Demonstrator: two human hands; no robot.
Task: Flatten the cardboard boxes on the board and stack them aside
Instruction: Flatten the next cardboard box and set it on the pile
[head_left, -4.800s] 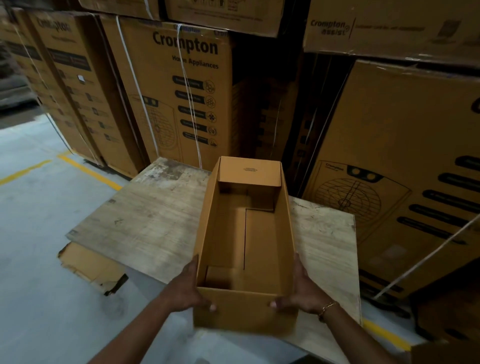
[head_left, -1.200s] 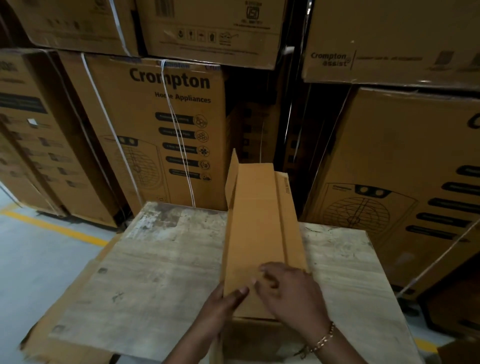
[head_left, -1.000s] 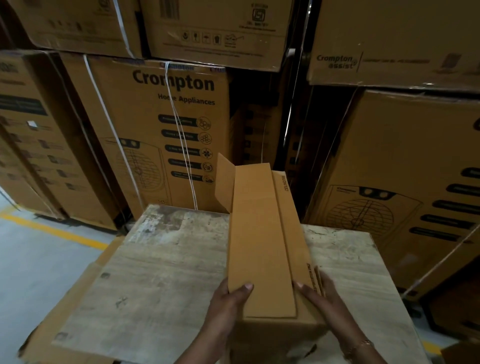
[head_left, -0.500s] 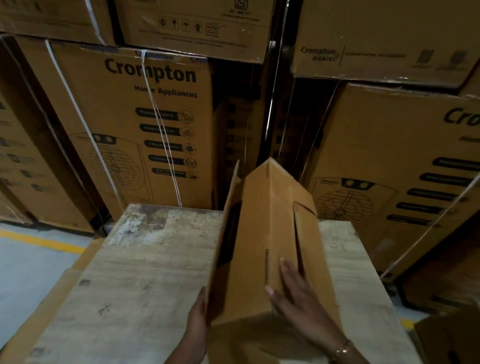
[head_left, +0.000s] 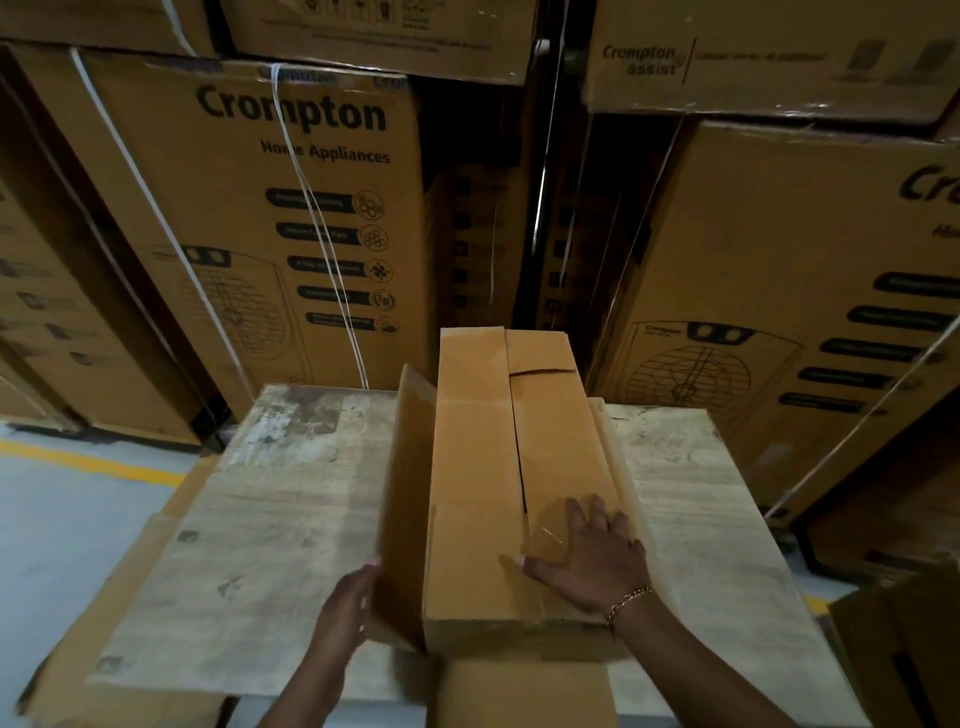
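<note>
Indoors, a plain cardboard box (head_left: 478, 467) is lying lengthwise on the worn wooden board (head_left: 291, 499), among stacked Crompton cartons (head_left: 291, 208). The right hand (head_left: 592, 561) is pressing flat, fingers spread, on its near top; the left hand (head_left: 345, 608) is gripping its raised left flap.

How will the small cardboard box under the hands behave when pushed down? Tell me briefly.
The cardboard box probably folds easily: its left panel leans out, hinged on a crease. It seems light; the right hand presses it with flat fingers alone. On the board it may slide rather than tip, lying long and low.
</note>
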